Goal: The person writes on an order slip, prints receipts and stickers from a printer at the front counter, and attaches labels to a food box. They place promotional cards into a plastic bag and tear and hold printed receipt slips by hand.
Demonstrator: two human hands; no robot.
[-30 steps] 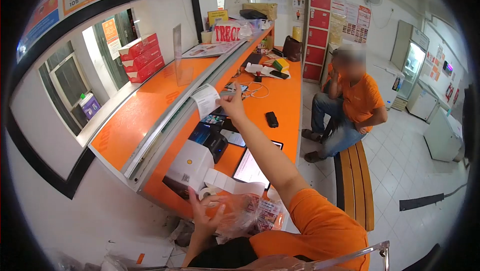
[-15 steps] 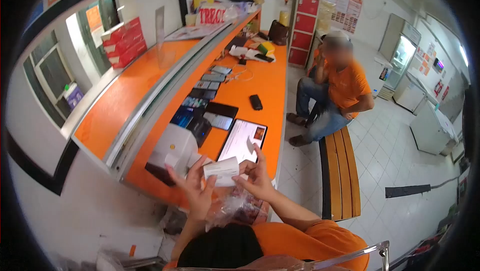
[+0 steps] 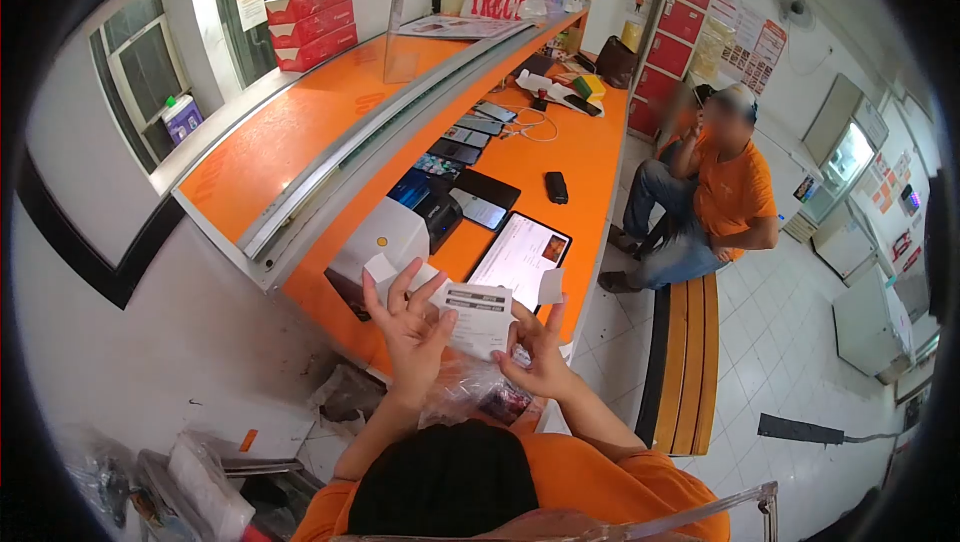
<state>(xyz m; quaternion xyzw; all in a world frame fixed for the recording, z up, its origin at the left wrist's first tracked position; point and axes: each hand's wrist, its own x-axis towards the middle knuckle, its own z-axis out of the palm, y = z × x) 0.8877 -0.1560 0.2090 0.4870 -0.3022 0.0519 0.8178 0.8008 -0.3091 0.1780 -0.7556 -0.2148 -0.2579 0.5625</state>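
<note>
A white printed receipt [image 3: 474, 320] with dark bands across its top is stretched between my two hands above the counter's near end. My left hand [image 3: 412, 347] grips its left edge with the thumb in front, while the other fingers spread upward beside more white paper [image 3: 382, 268]. On the opposite edge, my right hand [image 3: 540, 357] pinches the lower right corner. Another white paper flap [image 3: 550, 286] stands by the right fingertips; whether it belongs to the same strip I cannot tell. Behind the receipt lies a lit tablet [image 3: 512, 252], partly covered.
A white box-shaped device [image 3: 385, 237] stands left of the tablet. Several phones [image 3: 470, 137] line the orange counter [image 3: 590, 172], with a black object [image 3: 556, 187] nearby. Clear plastic [image 3: 455, 392] lies below my hands. A person in orange [image 3: 735, 187] sits on the wooden bench [image 3: 688, 362].
The receipt has been raised and turned so its printed bands face me. Both hands have shifted slightly right with it. The whole view has swung, moving the counter rightward.
</note>
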